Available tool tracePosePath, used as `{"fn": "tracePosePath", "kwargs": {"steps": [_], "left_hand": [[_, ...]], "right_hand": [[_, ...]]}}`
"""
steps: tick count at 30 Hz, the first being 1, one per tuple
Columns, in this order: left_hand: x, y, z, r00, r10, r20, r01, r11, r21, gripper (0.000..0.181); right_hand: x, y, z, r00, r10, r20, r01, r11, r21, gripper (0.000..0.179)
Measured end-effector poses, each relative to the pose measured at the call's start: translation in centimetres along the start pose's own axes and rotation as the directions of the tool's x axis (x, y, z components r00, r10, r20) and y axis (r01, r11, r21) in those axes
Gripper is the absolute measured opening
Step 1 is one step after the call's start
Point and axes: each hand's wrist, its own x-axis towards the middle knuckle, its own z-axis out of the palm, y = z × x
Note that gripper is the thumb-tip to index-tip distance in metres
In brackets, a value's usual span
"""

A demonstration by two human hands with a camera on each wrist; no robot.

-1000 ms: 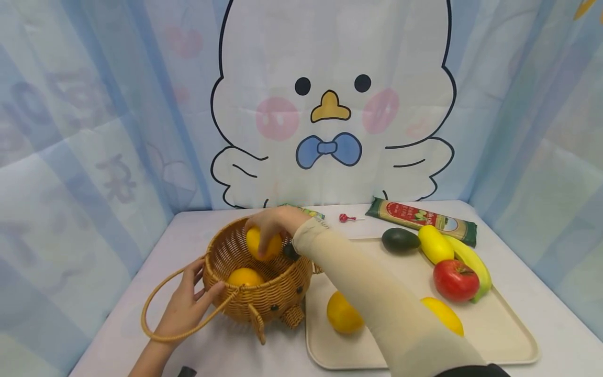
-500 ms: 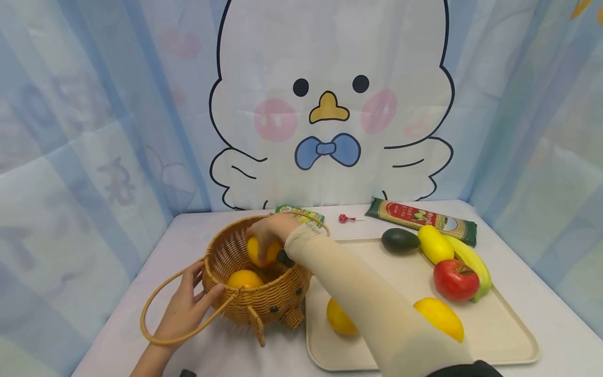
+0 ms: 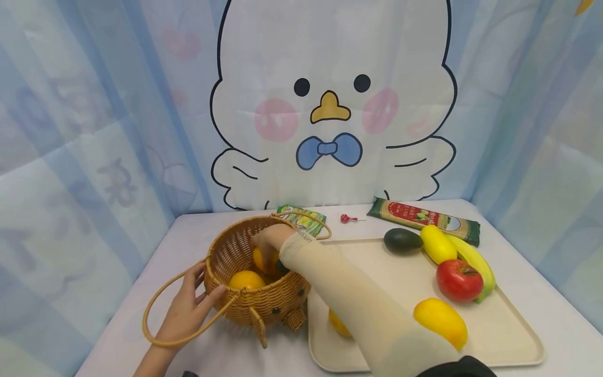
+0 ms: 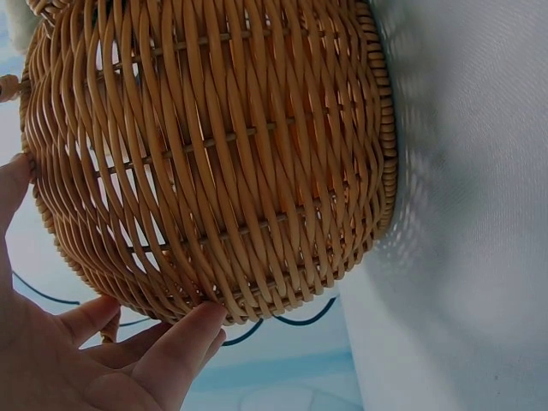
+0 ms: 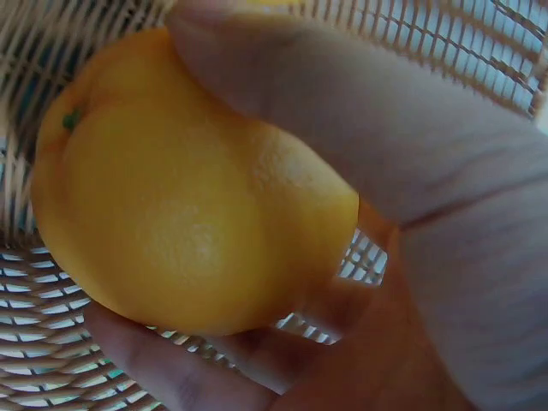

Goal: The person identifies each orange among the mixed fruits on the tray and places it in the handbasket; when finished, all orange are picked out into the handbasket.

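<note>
I have the right hand (image 3: pixel 272 236) down inside the wicker basket (image 3: pixel 235 310), its fingers and thumb clamped round an orange (image 5: pixel 188 197), near a second orange (image 3: pixel 246 280); I cannot tell whether the held one touches bottom. The basket stands toward the tabletop's (image 3: pixel 190 235) left edge, and on my left hand (image 3: pixel 186 309) the fingers are apart, tips against its outside. Just beside the basket, the tray (image 3: pixel 363 262) bears an apple (image 3: pixel 459 281) toward its right edge.
</note>
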Motion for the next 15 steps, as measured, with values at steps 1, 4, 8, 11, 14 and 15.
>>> {"fn": "tracePosePath", "kwargs": {"steps": [1, 4, 8, 11, 14, 15], "left_hand": [[-0.01, -0.01, 0.04, 1.0, 0.004, -0.002, -0.004, 1.0, -0.003, 0.074], [-0.02, -0.04, 0.05, 1.0, 0.003, -0.002, -0.003, 1.0, 0.005, 0.074], [0.01, -0.09, 0.02, 1.0, -0.004, 0.004, 0.004, 1.0, 0.019, 0.074], [0.0, -0.07, -0.01, 1.0, -0.01, 0.009, 0.01, 1.0, 0.023, 0.075], [0.02, -0.03, -0.04, 1.0, -0.015, 0.011, 0.015, 0.999, 0.03, 0.075], [0.02, -0.02, -0.06, 1.0, -0.016, 0.012, 0.016, 0.999, 0.03, 0.075]], "right_hand": [[0.15, -0.02, 0.1, 1.0, -0.015, 0.002, 0.015, 1.0, -0.024, 0.07], [0.24, -0.09, 0.17, 1.0, -0.026, 0.017, 0.027, 0.998, -0.064, 0.068], [-0.11, -0.31, 0.22, 0.999, -0.007, 0.034, 0.01, 0.996, -0.088, 0.065], [-0.21, -0.45, 0.44, 0.999, 0.007, 0.033, -0.004, 0.997, -0.075, 0.066], [-0.19, -0.53, 0.64, 0.999, 0.023, 0.031, -0.021, 0.998, -0.051, 0.067], [-0.15, -0.54, 0.69, 0.999, 0.028, 0.033, -0.027, 0.999, -0.043, 0.067]]}}
